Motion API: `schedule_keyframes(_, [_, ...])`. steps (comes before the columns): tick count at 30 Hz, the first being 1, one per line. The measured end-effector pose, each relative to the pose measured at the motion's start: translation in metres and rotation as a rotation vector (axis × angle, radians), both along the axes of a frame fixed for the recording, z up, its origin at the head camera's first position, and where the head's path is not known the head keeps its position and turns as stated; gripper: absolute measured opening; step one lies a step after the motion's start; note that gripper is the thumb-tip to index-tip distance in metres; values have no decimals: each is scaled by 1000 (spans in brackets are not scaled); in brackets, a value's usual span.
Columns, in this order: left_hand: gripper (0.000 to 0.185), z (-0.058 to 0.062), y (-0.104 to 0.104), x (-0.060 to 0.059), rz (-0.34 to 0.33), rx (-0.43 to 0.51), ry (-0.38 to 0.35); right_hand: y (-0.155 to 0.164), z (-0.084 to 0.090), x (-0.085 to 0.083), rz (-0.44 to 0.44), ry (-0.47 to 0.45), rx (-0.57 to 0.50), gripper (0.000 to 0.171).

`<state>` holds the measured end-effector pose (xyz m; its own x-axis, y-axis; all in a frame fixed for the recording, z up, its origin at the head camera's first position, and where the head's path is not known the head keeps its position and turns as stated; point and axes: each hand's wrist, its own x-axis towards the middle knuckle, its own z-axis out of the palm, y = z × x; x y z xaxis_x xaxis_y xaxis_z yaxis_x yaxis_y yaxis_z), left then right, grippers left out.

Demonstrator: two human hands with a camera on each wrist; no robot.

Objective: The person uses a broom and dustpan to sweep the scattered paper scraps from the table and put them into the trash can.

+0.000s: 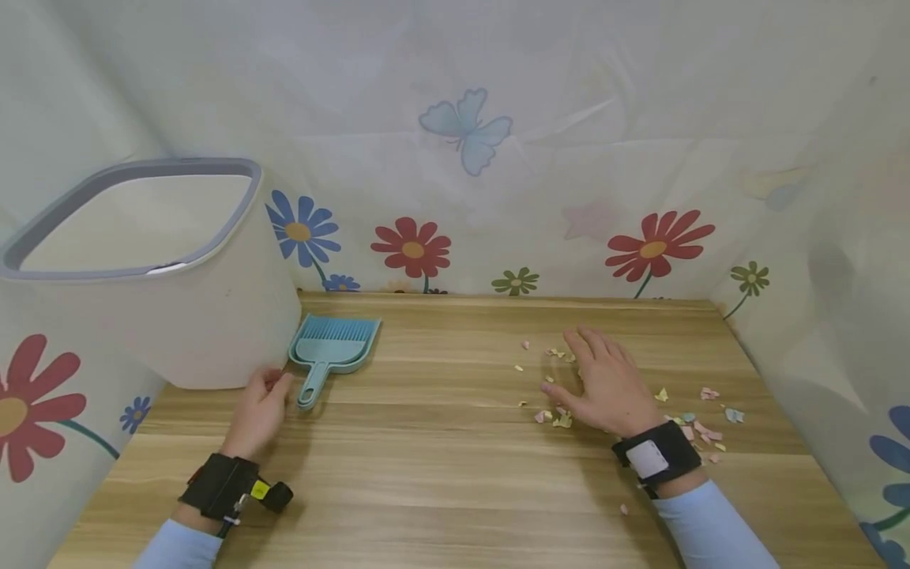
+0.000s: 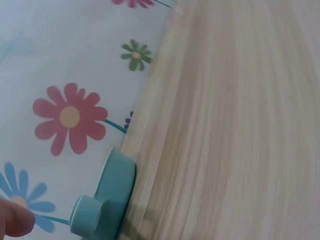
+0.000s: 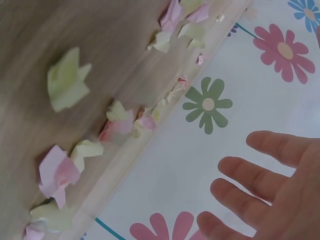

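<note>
My right hand (image 1: 613,389) hovers over scattered scraps of torn paper (image 1: 562,419) in the head view, its fingers spread and holding nothing. In the right wrist view, pink and yellow paper pieces (image 3: 59,172) lie on the wood beyond the straight fingers (image 3: 250,177). My left hand (image 1: 257,412) is at the base of the white bin (image 1: 213,324), fingers loosely bent with nothing seen in them. Just right of it lies a teal dustpan (image 1: 371,336) with a small brush (image 1: 330,350) nested in it, handle toward me. One fingertip (image 2: 19,219) shows in the left wrist view.
The bin's grey rim (image 1: 256,186) rises high at the left. A wooden tabletop (image 1: 426,474) runs back to a flower-printed curtain (image 1: 455,197), which also encloses both sides. More paper scraps (image 1: 700,431) lie right of my right wrist.
</note>
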<state>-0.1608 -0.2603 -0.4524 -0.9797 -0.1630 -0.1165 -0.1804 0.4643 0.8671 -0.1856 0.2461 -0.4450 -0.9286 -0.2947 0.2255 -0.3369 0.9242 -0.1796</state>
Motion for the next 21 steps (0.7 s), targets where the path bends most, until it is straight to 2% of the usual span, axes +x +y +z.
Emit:
schedule_keyframes(2, [60, -4, -5, -3, -23, 190, -109, -1, -1, 0, 4, 10, 2, 98])
schedule_keyframes(4, [58, -9, -8, -7, -58, 408, -184, -3, -2, 0, 4, 16, 5, 97])
schedule_keyframes(6, [52, -13, -11, -10, -101, 587, -224, -5, -4, 0, 7, 23, 9, 96])
schedule_keyframes(10, [39, -20, -10, -16, -169, 849, -262, -7, -7, 1, 12, 26, 16, 94])
schedule_keyframes(13, [38, -23, -7, -18, -151, 930, -271, -9, -9, 1, 22, 27, 14, 93])
schedule_keyframes(21, [43, -26, 6, -21, -90, 937, -263, -20, -8, 4, 67, 54, 16, 89])
